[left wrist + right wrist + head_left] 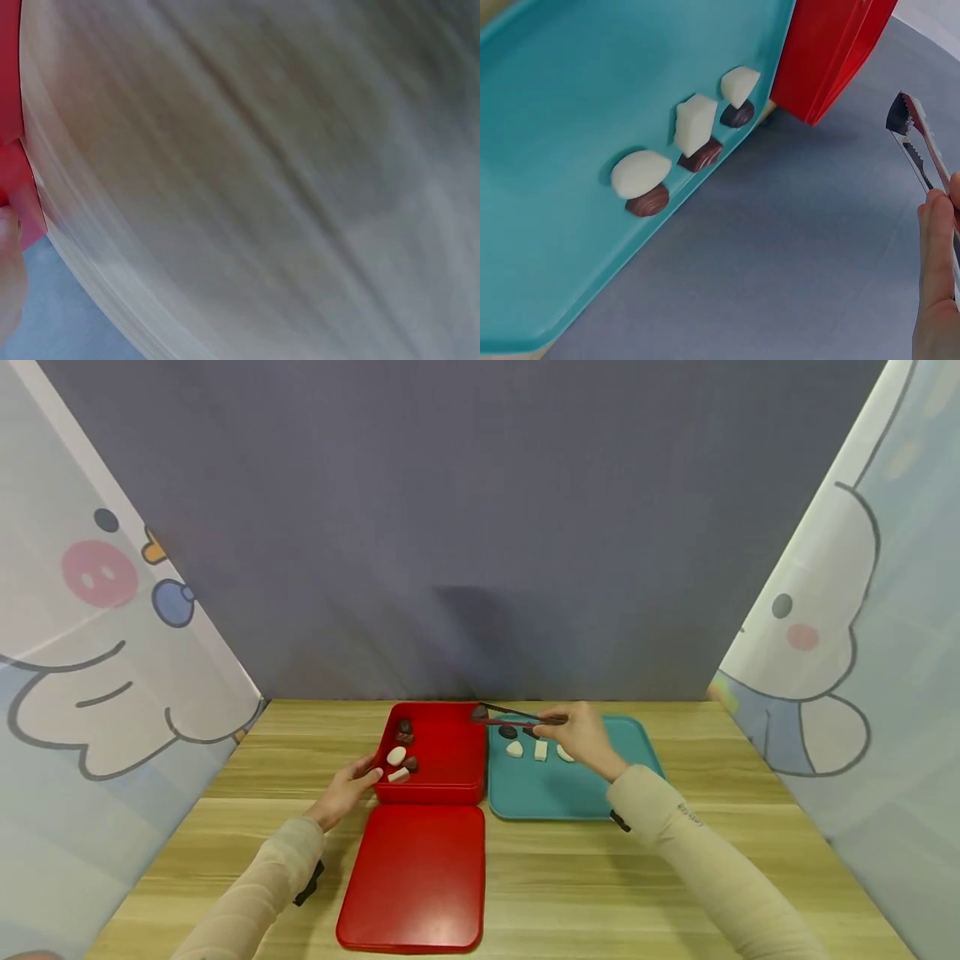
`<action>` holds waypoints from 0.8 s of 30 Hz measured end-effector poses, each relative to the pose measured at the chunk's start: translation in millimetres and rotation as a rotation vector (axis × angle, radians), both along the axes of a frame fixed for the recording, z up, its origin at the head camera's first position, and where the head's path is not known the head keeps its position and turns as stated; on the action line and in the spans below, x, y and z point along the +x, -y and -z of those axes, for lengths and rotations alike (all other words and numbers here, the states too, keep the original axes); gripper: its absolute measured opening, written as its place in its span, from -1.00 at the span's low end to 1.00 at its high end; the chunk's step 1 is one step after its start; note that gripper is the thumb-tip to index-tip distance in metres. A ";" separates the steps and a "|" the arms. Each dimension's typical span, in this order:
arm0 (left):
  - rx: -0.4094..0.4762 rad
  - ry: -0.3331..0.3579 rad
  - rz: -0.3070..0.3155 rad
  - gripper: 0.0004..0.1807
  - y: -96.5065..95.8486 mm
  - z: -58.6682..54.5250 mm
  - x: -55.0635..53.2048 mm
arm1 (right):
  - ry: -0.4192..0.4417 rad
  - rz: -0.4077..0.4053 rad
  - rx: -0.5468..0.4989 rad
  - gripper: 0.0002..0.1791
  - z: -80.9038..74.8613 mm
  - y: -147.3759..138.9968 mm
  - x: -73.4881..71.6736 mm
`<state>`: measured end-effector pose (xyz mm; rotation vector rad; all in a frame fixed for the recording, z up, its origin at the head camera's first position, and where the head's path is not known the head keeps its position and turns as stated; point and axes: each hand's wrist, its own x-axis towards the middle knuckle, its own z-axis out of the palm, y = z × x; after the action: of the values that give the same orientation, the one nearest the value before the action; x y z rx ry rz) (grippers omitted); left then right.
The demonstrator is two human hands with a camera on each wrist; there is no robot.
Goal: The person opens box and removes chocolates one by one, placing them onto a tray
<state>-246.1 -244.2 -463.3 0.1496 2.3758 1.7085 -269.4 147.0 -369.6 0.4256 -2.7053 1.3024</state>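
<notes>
My right hand (581, 735) pinches a pair of tongs (517, 722), whose tips reach left over the right side of the red box (450, 747). Between the tips is a dark chocolate piece (479, 713), held above the box. My left hand (347, 792) grips the box's left wall, thumb at the rim. Inside the box, along its left side, lie several dark and white chocolates, among them a white oval one (397, 756). On the teal tray (562, 150) sit white chocolates (695, 124) with dark chocolates (649, 201) beside them.
A flat red lid (420, 877) lies on the wooden table (555, 885) in front of the box. The tray stands close to the box's right side. A grey curtain (480, 527) hangs behind the table, with printed cloth at both sides.
</notes>
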 end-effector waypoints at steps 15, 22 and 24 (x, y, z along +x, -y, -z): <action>0.006 -0.004 0.013 -0.35 1.7 0.9 0.9 | 0.022 0.090 0.066 -0.66 4.4 -46.5 11.5; 0.014 -0.012 0.021 -0.34 2.1 1.9 1.6 | -0.042 0.108 0.068 -0.70 13.0 -66.5 12.6; 0.015 -0.020 0.021 -0.34 2.3 1.3 0.6 | -0.060 0.115 0.067 -0.71 14.4 -71.9 12.5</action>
<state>-245.5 -246.5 -464.6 0.1944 2.3666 1.7240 -256.9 218.8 -383.9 0.3054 -2.6859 1.1540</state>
